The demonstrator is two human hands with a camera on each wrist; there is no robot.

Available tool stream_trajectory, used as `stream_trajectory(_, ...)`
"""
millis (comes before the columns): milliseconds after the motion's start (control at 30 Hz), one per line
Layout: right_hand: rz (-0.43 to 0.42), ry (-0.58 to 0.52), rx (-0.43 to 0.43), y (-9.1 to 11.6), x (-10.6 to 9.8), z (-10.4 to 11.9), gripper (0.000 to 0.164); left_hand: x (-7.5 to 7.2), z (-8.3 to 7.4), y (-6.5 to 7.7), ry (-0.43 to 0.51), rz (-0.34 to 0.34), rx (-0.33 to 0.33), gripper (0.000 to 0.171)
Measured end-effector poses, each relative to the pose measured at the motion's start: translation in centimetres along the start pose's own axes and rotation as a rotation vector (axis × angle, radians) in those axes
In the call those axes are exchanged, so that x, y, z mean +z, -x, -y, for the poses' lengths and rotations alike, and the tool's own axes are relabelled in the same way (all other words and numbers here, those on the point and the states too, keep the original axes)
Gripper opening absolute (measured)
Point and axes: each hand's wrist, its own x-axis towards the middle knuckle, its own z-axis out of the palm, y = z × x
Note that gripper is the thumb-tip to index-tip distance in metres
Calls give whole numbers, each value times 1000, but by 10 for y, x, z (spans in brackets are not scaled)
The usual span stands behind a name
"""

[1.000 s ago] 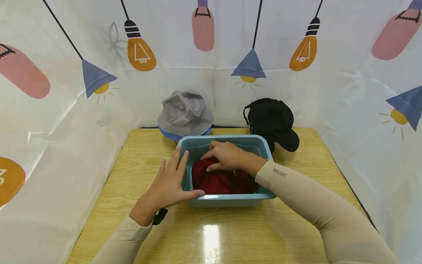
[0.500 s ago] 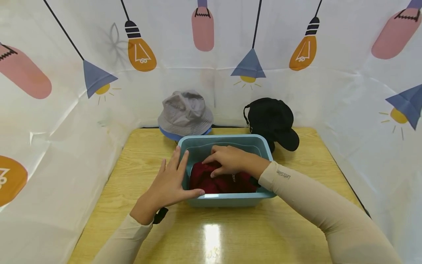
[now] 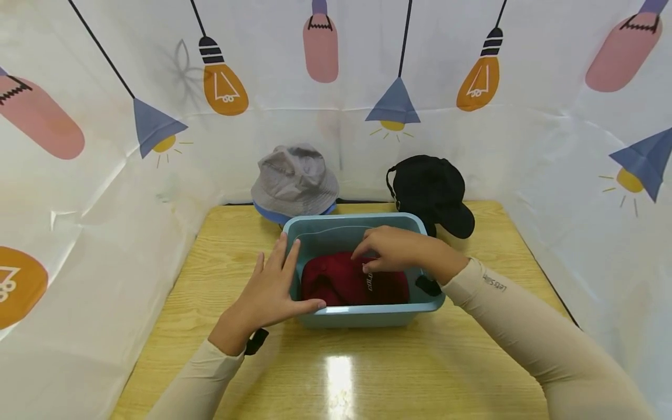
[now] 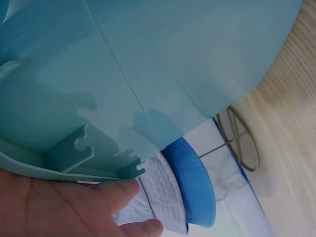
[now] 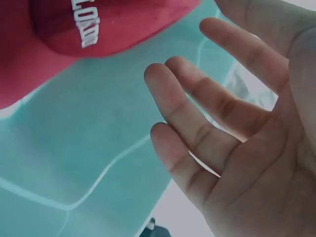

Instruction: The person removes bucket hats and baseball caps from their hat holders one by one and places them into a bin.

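Observation:
A dark red cap (image 3: 336,280) with white lettering lies inside the light blue plastic bin (image 3: 357,318). My right hand (image 3: 394,251) is over the bin with loosely bent fingers and holds nothing. In the right wrist view its fingers (image 5: 202,128) are spread, apart from the red cap (image 5: 118,29). My left hand (image 3: 268,291) rests on the bin's left front corner, fingers straight along the left side and thumb on the front rim. The left wrist view shows the outside of the bin (image 4: 148,59) beside that hand (image 4: 64,202).
Behind the bin at left, a grey bucket hat (image 3: 296,181) sits over a blue one (image 3: 270,214) on a wire stand (image 4: 242,143). A black cap (image 3: 430,192) stands at back right. The wooden table (image 3: 399,373) is enclosed by a printed white cloth (image 3: 336,140).
My right hand has let go of the red cap and drawn back to the right. The cap now lies flatter in the bin, its lettering showing. My left hand has stayed put.

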Motion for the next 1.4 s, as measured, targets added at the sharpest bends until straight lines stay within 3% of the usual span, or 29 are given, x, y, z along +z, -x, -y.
stream_trajectory(233, -48, -54, 15, 29, -3, -8, 30, -1, -1, 1, 14, 5, -11, 132)
stream_trajectory(400, -84, -94, 2, 40, -5, -10, 28, -1, -2, 0, 14, 11, -9, 132)
stream_trajectory(700, -95, -90, -14, 37, -6, -12, 28, -3, -1, 2, 22, 14, -18, 132)
stream_trajectory(1400, -75, -152, 85, 46, -7, -24, 31, 0, -2, 0, 1, 15, 6, 131)
